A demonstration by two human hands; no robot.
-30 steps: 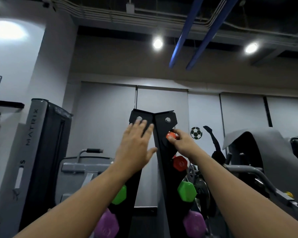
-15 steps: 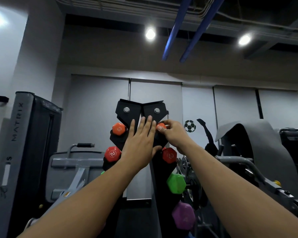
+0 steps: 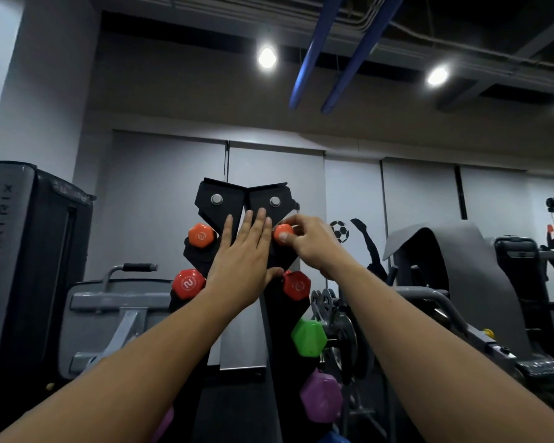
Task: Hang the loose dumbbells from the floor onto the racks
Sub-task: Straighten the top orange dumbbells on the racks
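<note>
A black upright dumbbell rack (image 3: 216, 199) stands straight ahead. My right hand (image 3: 311, 243) pinches the head of a small orange dumbbell (image 3: 282, 233) at the rack's top right slot. My left hand (image 3: 242, 266) presses flat against the rack's middle, fingers straight. On the left side hang an orange dumbbell (image 3: 200, 235) and a red one (image 3: 188, 283). Down the right side hang a red (image 3: 296, 285), a green (image 3: 308, 337) and a purple dumbbell (image 3: 320, 399). The floor is out of view.
A tall grey weight machine (image 3: 29, 251) stands at left, with a grey bench frame (image 3: 115, 302) behind the rack. A padded grey machine (image 3: 445, 266) fills the right. A white panelled wall lies behind; blue pipes cross the ceiling.
The view has pulled back, so more of the rack shows, including the left-side orange and red dumbbells. My left hand slid lower on the rack. My right hand stays on the orange dumbbell.
</note>
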